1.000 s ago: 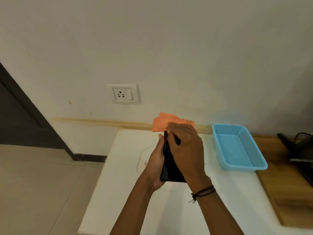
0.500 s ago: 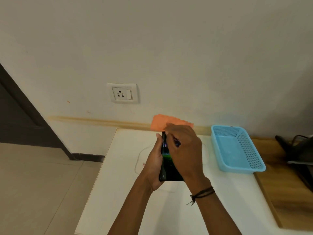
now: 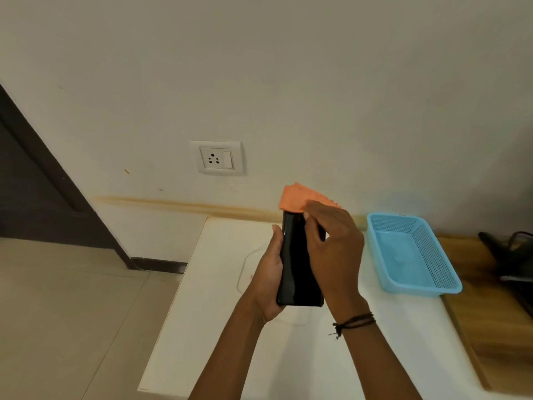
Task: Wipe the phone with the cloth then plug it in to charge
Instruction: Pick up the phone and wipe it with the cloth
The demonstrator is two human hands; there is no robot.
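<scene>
Hands meet above a white table (image 3: 219, 327), just right of centre. Left hand (image 3: 266, 280) wraps around the lower left edge of a black phone (image 3: 298, 264), holding it upright with its dark screen toward the camera. Right hand (image 3: 334, 249) presses an orange cloth (image 3: 297, 199) onto the phone's top end at 12 o'clock, fingers closed on the cloth. A blue basket (image 3: 432, 264) sits at 3 o'clock. A wall socket (image 3: 219, 157) is at 11 o'clock. A thin white cable, possibly, lies under the hands.
</scene>
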